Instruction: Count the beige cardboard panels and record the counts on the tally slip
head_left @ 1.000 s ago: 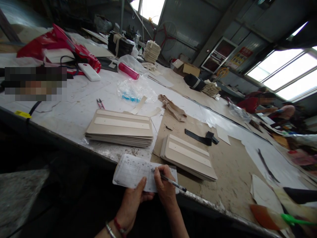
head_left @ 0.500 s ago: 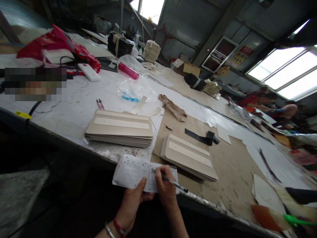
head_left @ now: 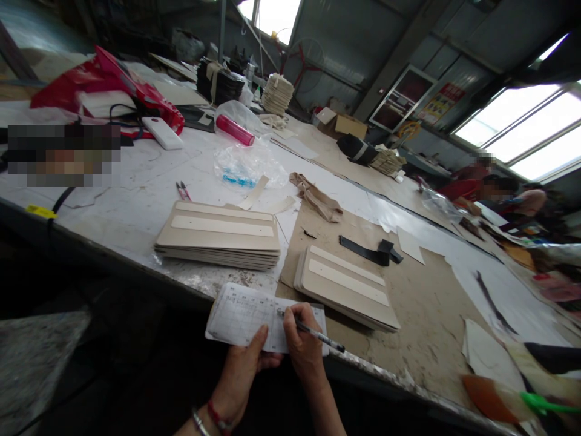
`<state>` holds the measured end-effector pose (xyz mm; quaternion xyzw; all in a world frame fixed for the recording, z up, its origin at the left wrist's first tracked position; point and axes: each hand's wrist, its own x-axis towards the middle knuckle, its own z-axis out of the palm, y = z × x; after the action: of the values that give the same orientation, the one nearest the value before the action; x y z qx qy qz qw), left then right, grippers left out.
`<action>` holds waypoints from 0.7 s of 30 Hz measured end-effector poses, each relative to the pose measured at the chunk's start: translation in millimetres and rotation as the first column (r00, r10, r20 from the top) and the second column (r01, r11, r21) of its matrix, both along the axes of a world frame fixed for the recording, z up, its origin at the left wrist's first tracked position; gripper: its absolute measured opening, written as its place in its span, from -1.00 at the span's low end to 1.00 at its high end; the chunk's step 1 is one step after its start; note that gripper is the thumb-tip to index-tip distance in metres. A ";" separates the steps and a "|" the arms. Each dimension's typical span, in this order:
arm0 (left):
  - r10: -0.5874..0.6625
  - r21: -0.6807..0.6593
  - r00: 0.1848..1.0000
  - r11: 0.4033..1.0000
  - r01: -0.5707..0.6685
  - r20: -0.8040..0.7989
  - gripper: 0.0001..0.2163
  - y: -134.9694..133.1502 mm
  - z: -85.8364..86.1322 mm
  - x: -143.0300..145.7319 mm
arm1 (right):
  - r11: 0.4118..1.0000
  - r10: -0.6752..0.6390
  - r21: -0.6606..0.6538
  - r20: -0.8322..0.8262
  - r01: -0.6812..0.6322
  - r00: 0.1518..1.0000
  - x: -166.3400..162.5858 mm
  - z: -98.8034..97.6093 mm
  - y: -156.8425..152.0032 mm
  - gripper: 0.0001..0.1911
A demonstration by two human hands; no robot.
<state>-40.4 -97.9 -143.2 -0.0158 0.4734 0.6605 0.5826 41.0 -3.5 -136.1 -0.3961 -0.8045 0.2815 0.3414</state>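
Note:
My left hand [head_left: 247,366] grips the lower edge of a small notebook [head_left: 245,318], thumb on the page and fingers underneath. The notebook lies open at the table's front edge, its pages ruled and covered with handwriting too small to read. In my right hand [head_left: 303,339] is a pen [head_left: 320,336], pinched with its tip on the right-hand page. Just beyond the notebook sit two stacks of beige panels: the left stack [head_left: 218,233] and the right stack [head_left: 347,287], each topped with paler strips.
Thread snips [head_left: 184,191], a clear plastic bag [head_left: 249,166], beige cloth [head_left: 318,197] and a black strap [head_left: 365,251] lie past the stacks. A pink bottle [head_left: 235,129], a white phone-like block [head_left: 162,133] and a red bag [head_left: 106,85] are farther back. People [head_left: 481,181] work at far right.
Both hands, the notebook and the pen stay almost exactly where they were. At far right, the people have shifted slightly.

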 end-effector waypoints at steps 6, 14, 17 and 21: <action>0.011 0.001 1.000 1.000 -0.011 0.008 -0.50 -1.2 0.8 0.2 | 1.000 0.011 -0.007 -0.007 -0.011 1.000 -0.2 0.9 -0.4 -0.82; 0.003 -0.002 1.000 1.000 -0.003 0.002 -0.51 0.1 0.7 -0.6 | 1.000 -0.003 -0.009 -0.014 0.003 1.000 -0.6 0.7 -0.3 -0.80; -0.010 -0.001 1.000 1.000 0.010 -0.010 -0.51 -0.1 1.3 -0.6 | 1.000 0.000 -0.011 -0.006 0.000 1.000 -0.5 1.2 -0.4 -0.80; -0.008 -0.012 1.000 1.000 0.008 -0.003 -0.51 -0.8 2.0 -0.5 | 1.000 -0.008 0.011 0.005 0.008 1.000 0.1 0.2 0.1 -0.81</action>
<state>-40.9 -98.7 -141.2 -0.0162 0.4782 0.6554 0.5844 41.2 -3.3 -135.9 -0.3981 -0.8053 0.2749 0.3428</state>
